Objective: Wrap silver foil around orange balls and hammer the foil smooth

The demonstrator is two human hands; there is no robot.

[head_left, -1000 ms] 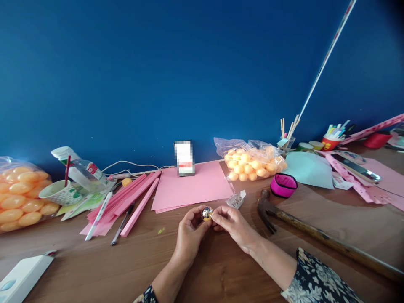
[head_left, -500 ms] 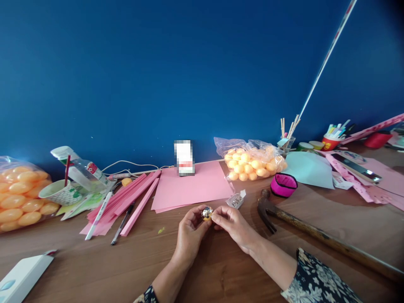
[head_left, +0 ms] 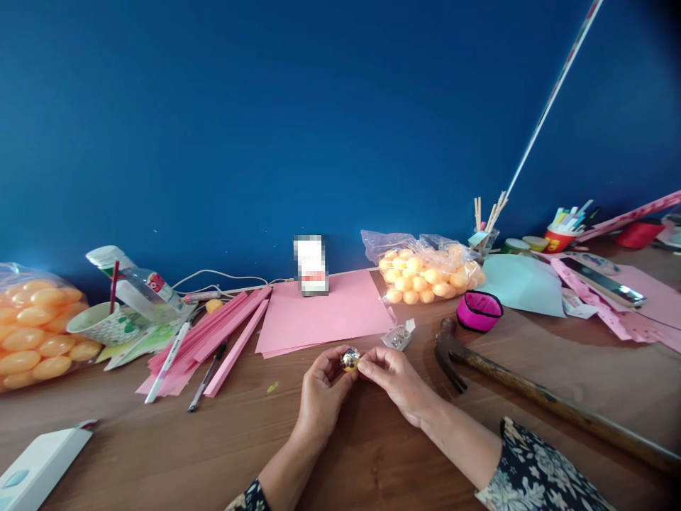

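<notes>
Gripping shiny ball (head_left: 350, 359), fingers (head_left: 374, 370) hiding edges

One camera, worn on the person's head, is looking forward and down over the tabletop (head_left: 175, 454), facing the pink sheet (head_left: 322, 323) from its near side. The left hand (head_left: 322, 390) and right hand (head_left: 396, 383) are showing nearer than the sheet, while the wall (head_left: 298, 113) is standing farther off behind it. The wide view is spreading well beyond the sheet on either side.
</notes>
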